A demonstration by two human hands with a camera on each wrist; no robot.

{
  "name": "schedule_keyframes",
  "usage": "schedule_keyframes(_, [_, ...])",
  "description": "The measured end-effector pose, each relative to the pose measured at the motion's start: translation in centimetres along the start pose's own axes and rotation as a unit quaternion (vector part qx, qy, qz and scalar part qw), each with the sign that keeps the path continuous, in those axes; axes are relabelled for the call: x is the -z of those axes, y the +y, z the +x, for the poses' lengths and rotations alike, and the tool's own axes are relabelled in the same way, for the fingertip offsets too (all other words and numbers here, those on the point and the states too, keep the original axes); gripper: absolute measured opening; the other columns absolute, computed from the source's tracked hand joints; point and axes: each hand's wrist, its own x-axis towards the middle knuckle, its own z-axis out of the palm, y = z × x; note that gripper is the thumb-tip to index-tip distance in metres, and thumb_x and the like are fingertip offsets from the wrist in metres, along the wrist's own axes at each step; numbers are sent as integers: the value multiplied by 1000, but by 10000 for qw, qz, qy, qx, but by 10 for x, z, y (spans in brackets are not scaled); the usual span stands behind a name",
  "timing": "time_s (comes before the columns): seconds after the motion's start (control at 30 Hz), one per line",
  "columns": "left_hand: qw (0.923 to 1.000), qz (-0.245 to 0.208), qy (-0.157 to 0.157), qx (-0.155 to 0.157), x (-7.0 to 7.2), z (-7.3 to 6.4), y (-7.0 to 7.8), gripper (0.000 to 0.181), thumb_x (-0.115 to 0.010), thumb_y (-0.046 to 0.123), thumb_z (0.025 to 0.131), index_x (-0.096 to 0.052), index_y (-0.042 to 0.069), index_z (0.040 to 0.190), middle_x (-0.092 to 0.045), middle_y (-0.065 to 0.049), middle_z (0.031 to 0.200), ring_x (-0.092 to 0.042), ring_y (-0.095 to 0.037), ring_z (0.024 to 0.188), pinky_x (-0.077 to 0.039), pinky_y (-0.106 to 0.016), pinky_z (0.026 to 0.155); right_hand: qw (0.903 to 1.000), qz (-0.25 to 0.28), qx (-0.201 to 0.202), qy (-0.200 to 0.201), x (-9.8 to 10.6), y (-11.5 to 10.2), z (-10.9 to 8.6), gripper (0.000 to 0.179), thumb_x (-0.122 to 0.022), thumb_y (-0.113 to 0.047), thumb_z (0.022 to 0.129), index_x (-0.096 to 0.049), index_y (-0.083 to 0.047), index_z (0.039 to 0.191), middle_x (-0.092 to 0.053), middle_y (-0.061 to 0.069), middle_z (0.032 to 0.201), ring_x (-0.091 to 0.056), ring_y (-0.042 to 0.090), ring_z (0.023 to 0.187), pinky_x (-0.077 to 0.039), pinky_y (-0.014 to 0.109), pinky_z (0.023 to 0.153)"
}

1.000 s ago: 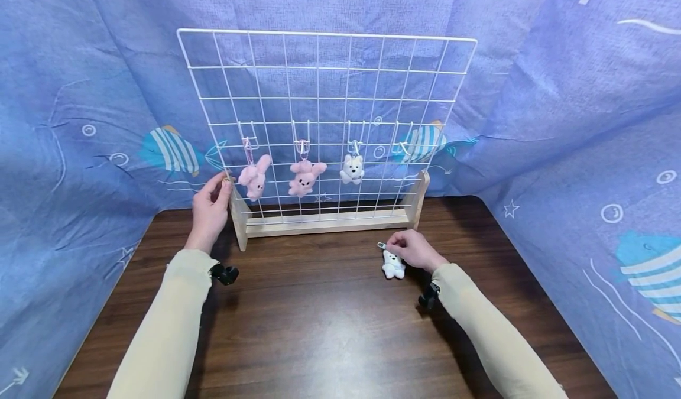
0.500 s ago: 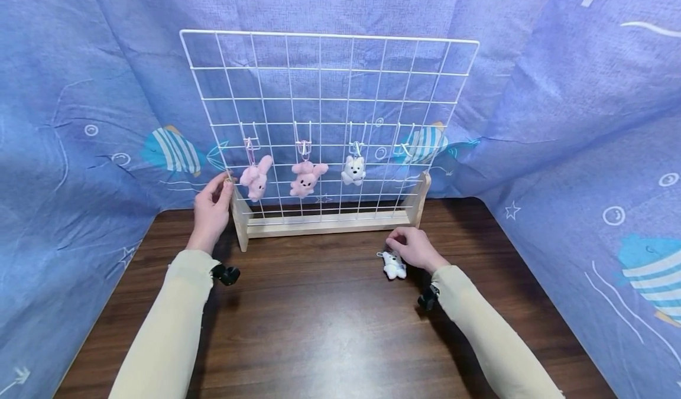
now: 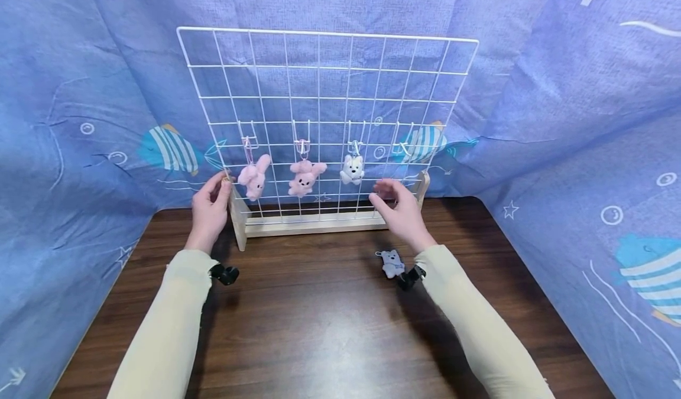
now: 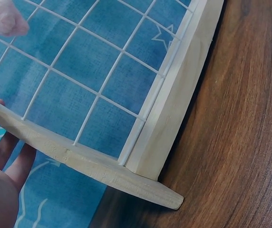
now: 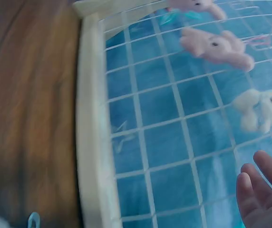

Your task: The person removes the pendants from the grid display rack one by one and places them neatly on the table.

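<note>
My left hand (image 3: 209, 207) holds the top of the left wooden leg (image 3: 239, 224) of a wire grid rack. In the left wrist view, its fingers curl behind that leg (image 4: 102, 166). My right hand (image 3: 400, 213) is raised in front of the grid's lower right part, fingers spread and nothing between them. Just up and left of it hangs a white bear plush keychain (image 3: 352, 169), also in the right wrist view, where the plush (image 5: 257, 109) is above the fingers (image 5: 264, 166). A second white bear plush keychain (image 3: 392, 263) lies on the table beneath my right wrist, its clasp pointing left.
Two pink bunny plush keychains (image 3: 254, 177) hang from hooks on the left half of the grid. A further hook (image 3: 402, 148) on the right bears nothing. The rack's wooden base bar (image 3: 314, 226) stands toward the back of the dark wooden table (image 3: 298, 304), before a blue fish-print curtain (image 3: 564, 168).
My right hand has let go of the white bear plush on the table and moved up toward the grid, its fingers opening. The left hand stays on the leg.
</note>
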Motion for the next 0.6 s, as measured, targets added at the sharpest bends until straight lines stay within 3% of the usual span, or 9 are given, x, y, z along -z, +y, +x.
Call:
schedule_keyframes(0.23, [9999,71,80,54,-2,-3,13,40,-54,19,111,-60,3,148,-65,-30,134,-58,3,98,-44,-13,83,9979,617,92,144,-10,-23,22,48,-72,-25,102,-58,-7,144,-65,11,142,-65,30,123,-50,54,102])
schedule_keyframes(0.5, [9999,47,106,24,-1,0,3,40,-55,21,111,-60,5,148,-65,-28,135,-59,4,102,-44,-12,87,9947,1016,-9,161,-18,-33,29,55,-72,-21,102,-51,1,148,-65,14,141,-64,31,124,-47,52,109])
schedule_keyframes(0.6, [10000,10,80,21,-1,-2,6,40,-55,19,111,-60,4,148,-65,-30,136,-59,4,102,-44,-12,87,9935,1126,5,147,-19,-34,30,53,-72,-18,101,-53,3,147,-66,17,138,-64,32,123,-47,52,110])
